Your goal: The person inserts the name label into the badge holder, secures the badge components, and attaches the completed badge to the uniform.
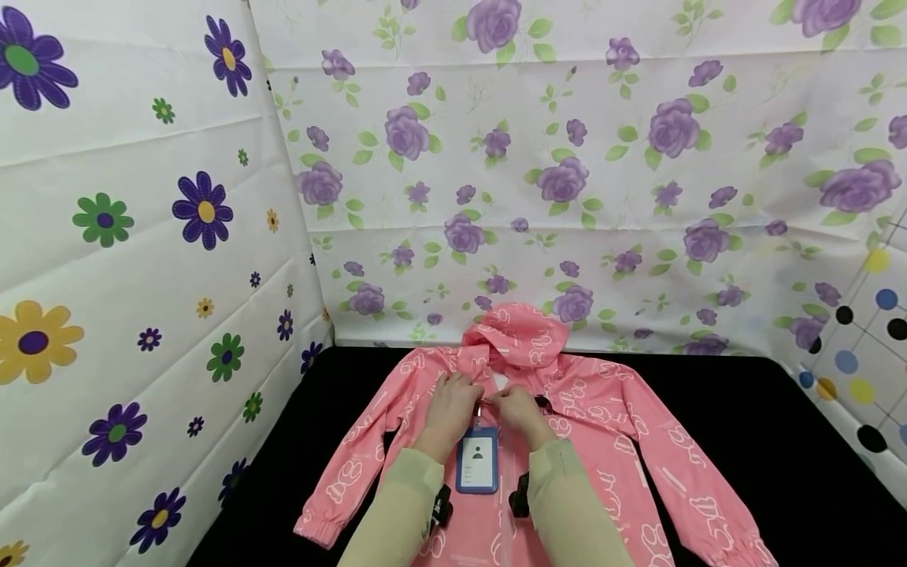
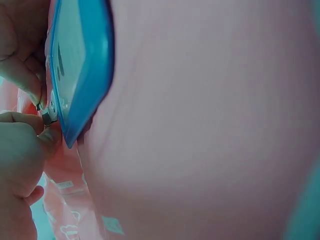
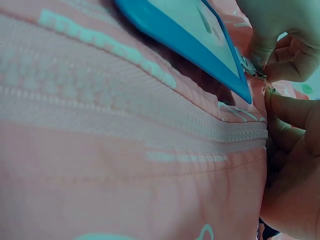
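A pink hooded jacket point(image 1: 588, 441) with white outline prints is spread out, hood away from me. On its front, beside the zipper point(image 3: 240, 134), lies a blue-framed badge holder point(image 1: 478, 463) with a white card inside. My left hand point(image 1: 453, 405) pinches the metal clip point(image 3: 254, 68) at the badge holder's top. Close beside it, my right hand point(image 1: 520, 413) pinches a tiny metal piece point(image 3: 271, 90) between thumb and finger; I cannot tell what it belongs to. Both hands are near the jacket's collar, fingertips almost meeting.
The jacket lies on a black-covered table point(image 1: 765, 441), sleeves angled out to both sides. Flower-printed white sheets point(image 1: 602, 260) hang behind and to the left, and a dotted sheet point(image 1: 860, 354) hangs at the right. Black wrist devices point(image 1: 520, 498) sit under the forearms.
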`<state>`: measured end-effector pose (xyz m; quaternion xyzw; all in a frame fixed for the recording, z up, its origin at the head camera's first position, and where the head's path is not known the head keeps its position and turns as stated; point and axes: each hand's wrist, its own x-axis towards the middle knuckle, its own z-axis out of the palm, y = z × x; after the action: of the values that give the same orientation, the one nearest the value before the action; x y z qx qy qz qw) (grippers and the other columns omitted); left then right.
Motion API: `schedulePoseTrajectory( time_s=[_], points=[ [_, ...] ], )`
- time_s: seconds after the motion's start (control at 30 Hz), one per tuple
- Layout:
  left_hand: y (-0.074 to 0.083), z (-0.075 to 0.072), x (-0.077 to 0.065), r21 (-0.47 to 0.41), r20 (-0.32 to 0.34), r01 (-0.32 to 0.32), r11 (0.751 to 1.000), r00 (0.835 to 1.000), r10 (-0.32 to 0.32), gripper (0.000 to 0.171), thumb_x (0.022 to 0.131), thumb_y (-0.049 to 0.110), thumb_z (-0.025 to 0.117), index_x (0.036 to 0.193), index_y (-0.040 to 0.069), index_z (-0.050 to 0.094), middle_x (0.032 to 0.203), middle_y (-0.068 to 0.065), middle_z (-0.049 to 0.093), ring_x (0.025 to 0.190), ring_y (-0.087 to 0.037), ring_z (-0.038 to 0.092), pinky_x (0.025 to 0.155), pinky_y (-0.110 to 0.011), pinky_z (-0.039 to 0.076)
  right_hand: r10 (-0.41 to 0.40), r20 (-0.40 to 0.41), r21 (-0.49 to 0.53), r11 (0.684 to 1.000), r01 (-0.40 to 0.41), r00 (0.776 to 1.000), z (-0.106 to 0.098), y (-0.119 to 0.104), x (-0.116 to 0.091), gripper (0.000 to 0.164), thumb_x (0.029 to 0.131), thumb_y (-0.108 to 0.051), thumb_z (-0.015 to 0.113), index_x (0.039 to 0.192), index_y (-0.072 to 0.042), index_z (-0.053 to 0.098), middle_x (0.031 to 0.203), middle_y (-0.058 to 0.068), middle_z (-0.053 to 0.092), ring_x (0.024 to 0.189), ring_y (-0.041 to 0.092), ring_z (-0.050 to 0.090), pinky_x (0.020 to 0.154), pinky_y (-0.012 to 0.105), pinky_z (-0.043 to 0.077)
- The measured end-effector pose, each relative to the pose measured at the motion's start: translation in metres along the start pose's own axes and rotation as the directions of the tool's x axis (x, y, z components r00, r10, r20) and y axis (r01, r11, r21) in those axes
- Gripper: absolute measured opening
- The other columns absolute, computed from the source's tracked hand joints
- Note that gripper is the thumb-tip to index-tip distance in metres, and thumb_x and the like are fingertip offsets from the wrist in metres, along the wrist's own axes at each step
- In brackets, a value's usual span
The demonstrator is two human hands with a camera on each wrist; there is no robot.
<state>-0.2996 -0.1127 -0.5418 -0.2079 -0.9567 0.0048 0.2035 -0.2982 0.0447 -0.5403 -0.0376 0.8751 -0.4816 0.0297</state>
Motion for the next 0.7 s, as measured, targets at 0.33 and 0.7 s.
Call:
schedulePoseTrajectory(
  time_s=[0.33, 0.7],
  points=[
    [-0.008, -0.003, -0.006, -0.027, 0.055, 0.069, 0.997, 0.996, -0.067, 0.014, 0.09, 0.013, 0.086, 0.089, 0.025, 0.078, 0.092, 0.004, 0.069, 0.098, -0.02, 0.064, 0.097, -0.045, 0.053, 0.031, -0.004, 0.044, 0.999, -0.031, 1.0, 0.01, 0.003, 0.003, 0.025, 0.105, -0.016, 0.065, 0.112, 0.003, 0.08, 0.106, 0.014, 0.076, 0.089, 0.024, 0.064, 0.076, 0.034, 0.052],
    [-0.016, -0.011, -0.025, -0.243, 0.078, 0.085, 0.966, 0.995, -0.067, 0.027, 0.102, 0.023, 0.076, 0.128, 0.016, 0.077, 0.122, -0.006, 0.072, 0.115, -0.027, 0.067, 0.102, -0.046, 0.057, -0.176, 0.033, -0.146, 0.973, 0.179, 0.984, -0.016, 0.016, -0.02, 0.031, 0.104, -0.017, 0.07, 0.13, -0.001, 0.073, 0.125, 0.016, 0.074, 0.119, 0.037, 0.069, 0.105, 0.056, 0.055]
  ],
)
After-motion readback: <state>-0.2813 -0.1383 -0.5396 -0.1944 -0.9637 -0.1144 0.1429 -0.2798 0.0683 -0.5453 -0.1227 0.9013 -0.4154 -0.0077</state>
